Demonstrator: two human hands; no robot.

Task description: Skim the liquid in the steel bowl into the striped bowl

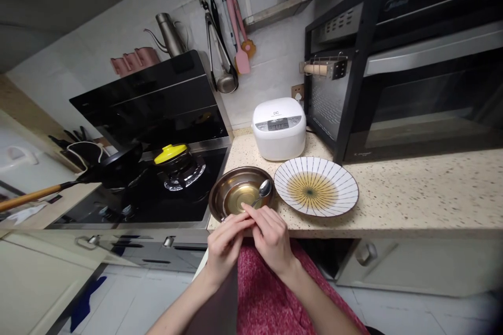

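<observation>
My left hand (227, 243) and my right hand (272, 235) meet just in front of a wide metal bowl (220, 188), over the counter's front edge. Both are closed, with thumbs and fingertips pressed together. Whatever they pinch, if anything, is too small or hidden to make out. A metal spoon (264, 187) lies in the bowl, its handle running down behind my fingers. The bowl's bottom shines golden; I cannot tell whether liquid covers it. To the right of the bowl sits a patterned plate (283, 180) with dark radiating lines and a yellow-brown centre.
Behind the plate stands a white rice cooker (279, 133). On the left, the black stove (184, 207) bears a pot with a yellow lid (171, 153) and a wok with a wooden handle (35, 196). Utensils, including a pink spatula (241, 60), hang above. An oven (432, 99) occupies the right.
</observation>
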